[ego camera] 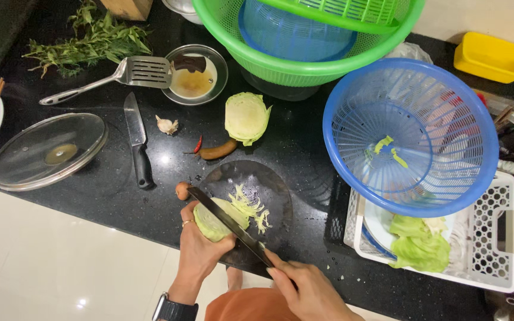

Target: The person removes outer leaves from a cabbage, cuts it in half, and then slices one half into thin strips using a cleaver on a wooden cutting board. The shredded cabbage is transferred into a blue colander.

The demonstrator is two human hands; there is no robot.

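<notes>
Green cabbage wedge (216,219) sits on the dark round board (272,196), left hand (200,246) clamped over it. Right hand (307,288) grips the knife (227,223); its blade runs diagonally up-left across the wedge's right face.

We see both forearms reaching up from the bottom edge. Our left hand (200,241) is cupped, palm down, fingers (216,242) curled closed, a ring on one finger and a dark watch at the wrist. Our right hand (307,288) sits lower, fist closed, index finger stretched forward, wrist angled inward.
</notes>
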